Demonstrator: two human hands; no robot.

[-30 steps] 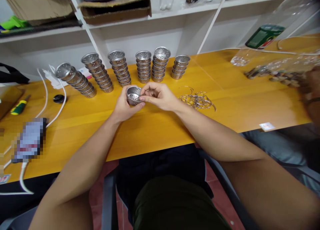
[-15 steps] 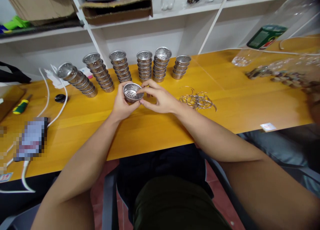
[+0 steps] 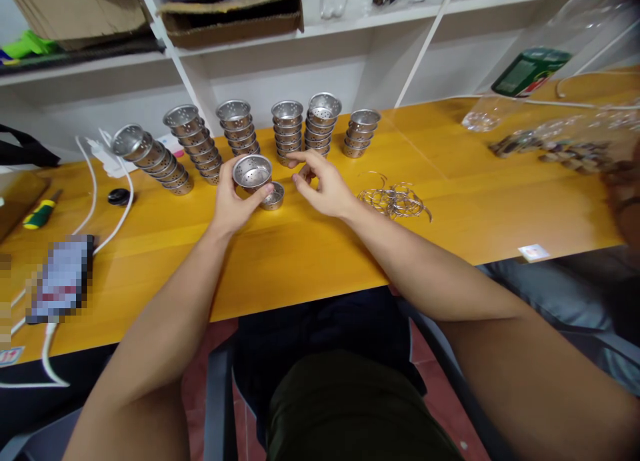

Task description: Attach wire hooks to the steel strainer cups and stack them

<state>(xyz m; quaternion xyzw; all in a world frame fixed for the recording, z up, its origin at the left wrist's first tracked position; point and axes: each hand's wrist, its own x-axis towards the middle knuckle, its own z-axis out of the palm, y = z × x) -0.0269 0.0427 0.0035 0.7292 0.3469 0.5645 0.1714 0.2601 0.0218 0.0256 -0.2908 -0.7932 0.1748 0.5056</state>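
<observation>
My left hand (image 3: 231, 204) grips a perforated steel strainer cup (image 3: 252, 171) by its rim, lifted just above the yellow table (image 3: 310, 247). A second steel cup (image 3: 273, 196) lies on the table right beside that hand, partly under the held one. My right hand (image 3: 323, 184) hovers a little to the right of both cups, its fingers spread and nothing in them. Several stacks of the same cups (image 3: 287, 133) stand in a row behind the hands. A heap of thin wire rings (image 3: 395, 201) lies to the right of my right hand.
A screwdriver (image 3: 41, 214), a black cap (image 3: 118, 197), white cables (image 3: 107, 207) and a blurred flat object (image 3: 59, 279) lie at the left. Clear plastic bottles (image 3: 530, 74) and a bag of small parts (image 3: 565, 147) lie at the right. Another person's hand (image 3: 623, 194) shows at the right edge. White shelves stand behind.
My right hand has let go of the cup and drawn away to the right with fingers spread. My left hand has moved the cup up and left; a second cup now shows on the table.
</observation>
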